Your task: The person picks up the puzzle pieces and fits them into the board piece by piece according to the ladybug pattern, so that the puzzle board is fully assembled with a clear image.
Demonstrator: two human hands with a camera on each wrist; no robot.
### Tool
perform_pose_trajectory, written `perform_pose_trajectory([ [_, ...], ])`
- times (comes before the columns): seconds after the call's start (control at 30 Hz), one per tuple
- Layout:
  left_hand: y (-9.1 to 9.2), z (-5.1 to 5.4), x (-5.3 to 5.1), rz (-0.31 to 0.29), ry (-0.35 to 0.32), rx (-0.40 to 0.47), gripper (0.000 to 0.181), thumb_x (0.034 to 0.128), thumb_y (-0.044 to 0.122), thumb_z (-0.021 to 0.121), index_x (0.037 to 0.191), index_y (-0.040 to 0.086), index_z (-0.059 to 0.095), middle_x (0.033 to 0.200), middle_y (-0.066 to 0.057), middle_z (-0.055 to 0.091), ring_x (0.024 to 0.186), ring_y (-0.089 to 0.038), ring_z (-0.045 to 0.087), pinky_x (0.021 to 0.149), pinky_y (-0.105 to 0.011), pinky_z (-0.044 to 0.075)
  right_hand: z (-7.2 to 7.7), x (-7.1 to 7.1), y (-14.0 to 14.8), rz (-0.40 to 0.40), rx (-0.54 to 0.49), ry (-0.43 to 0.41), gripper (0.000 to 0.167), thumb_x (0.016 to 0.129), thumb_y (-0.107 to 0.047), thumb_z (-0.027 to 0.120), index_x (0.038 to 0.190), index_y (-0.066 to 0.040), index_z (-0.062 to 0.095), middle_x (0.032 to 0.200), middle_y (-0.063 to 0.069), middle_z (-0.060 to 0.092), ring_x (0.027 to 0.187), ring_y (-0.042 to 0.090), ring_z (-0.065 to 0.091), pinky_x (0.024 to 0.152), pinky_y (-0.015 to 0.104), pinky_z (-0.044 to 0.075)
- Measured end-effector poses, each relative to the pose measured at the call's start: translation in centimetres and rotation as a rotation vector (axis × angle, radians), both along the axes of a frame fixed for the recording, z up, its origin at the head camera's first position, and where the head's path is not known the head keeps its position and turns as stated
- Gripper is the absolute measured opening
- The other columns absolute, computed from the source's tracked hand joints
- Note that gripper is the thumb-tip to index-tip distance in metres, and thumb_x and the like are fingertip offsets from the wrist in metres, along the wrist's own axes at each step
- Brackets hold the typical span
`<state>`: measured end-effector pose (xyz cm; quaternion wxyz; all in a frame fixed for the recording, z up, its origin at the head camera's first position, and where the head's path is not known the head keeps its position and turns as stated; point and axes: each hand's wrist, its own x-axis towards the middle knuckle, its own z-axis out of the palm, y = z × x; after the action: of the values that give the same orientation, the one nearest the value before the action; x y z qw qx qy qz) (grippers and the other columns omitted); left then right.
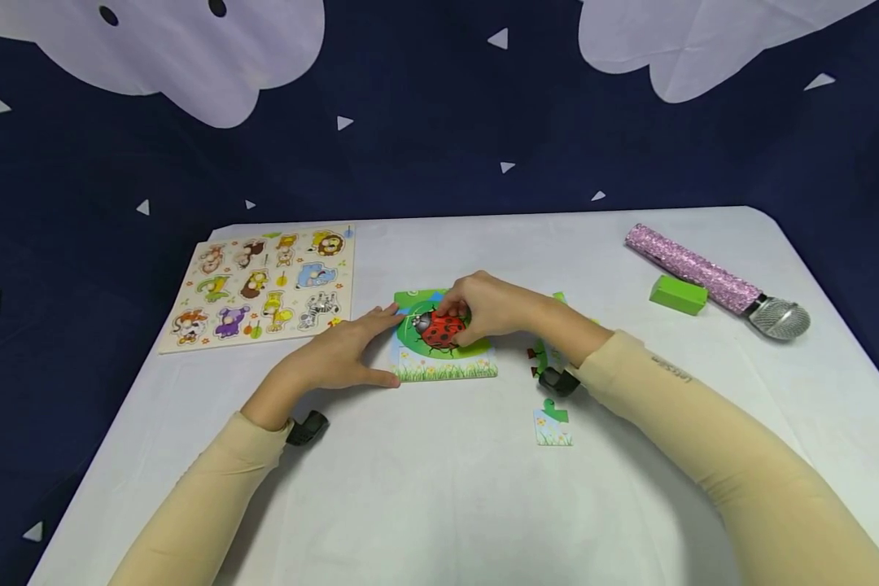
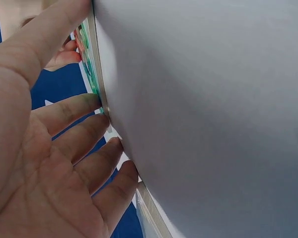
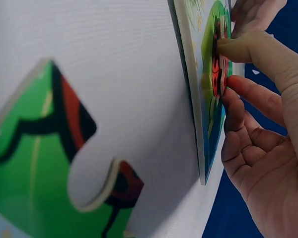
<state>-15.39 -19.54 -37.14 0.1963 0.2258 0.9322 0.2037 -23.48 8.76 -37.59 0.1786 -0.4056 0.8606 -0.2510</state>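
A ladybug jigsaw puzzle [image 1: 447,373] lies at the middle of the white table. My right hand [image 1: 494,305] reaches over it from the right. Thumb and fingertips pinch a red ladybug puzzle piece [image 3: 223,69] at the board's picture; in the right wrist view its edge stands slightly proud of the board. My left hand [image 1: 337,354] has its fingers spread, with thumb and fingertips touching the puzzle's left edge. A loose corner piece [image 1: 553,429] with grass and flowers lies right of the puzzle. Further loose pieces [image 1: 541,358] lie partly hidden under my right wrist.
A wooden animal puzzle board [image 1: 300,281] lies at the back left. At the back right are a green block [image 1: 678,295] and a pink glitter microphone [image 1: 696,268] with a silver head. A dark blue patterned cloth [image 1: 425,106] hangs behind the table.
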Motion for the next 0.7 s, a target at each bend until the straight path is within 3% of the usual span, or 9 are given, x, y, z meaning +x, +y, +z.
perform_pose_trajectory([
  [0.17,-0.01,0.02,0.05,0.0,0.0,-0.006,0.105,0.0873,0.046,0.089,0.17,0.016,0.033,0.18,-0.01,0.02,0.167,-0.036,0.021,0.131,-0.067,0.024,0.19,0.12,-0.28,0.01,0.011,0.001,0.043,0.086,-0.018,0.089,0.126,-0.005,0.078,0.11,0.007,0.075,0.097,0.019,0.065,0.088,0.033,0.057],
  [0.4,-0.04,-0.06,-0.01,-0.061,0.021,0.011,0.092,0.0896,0.044,0.088,0.167,0.025,0.042,0.18,-0.012,0.021,0.167,-0.04,0.019,0.128,-0.072,0.026,0.4,0.26,-0.38,0.02,0.029,-0.01,0.043,0.089,-0.019,0.088,0.128,-0.005,0.077,0.113,0.006,0.075,0.1,0.019,0.065,0.091,0.034,0.057],
  [0.7,0.01,0.19,0.06,-0.071,0.018,0.005,0.088,0.089,0.044,0.088,0.164,0.023,0.048,0.179,-0.013,0.021,0.167,-0.04,0.019,0.128,-0.071,0.027,0.52,0.3,-0.28,0.014,0.046,-0.01,0.046,0.089,-0.023,0.09,0.13,-0.009,0.077,0.116,0.008,0.07,0.105,0.022,0.063,0.096,0.039,0.056],
])
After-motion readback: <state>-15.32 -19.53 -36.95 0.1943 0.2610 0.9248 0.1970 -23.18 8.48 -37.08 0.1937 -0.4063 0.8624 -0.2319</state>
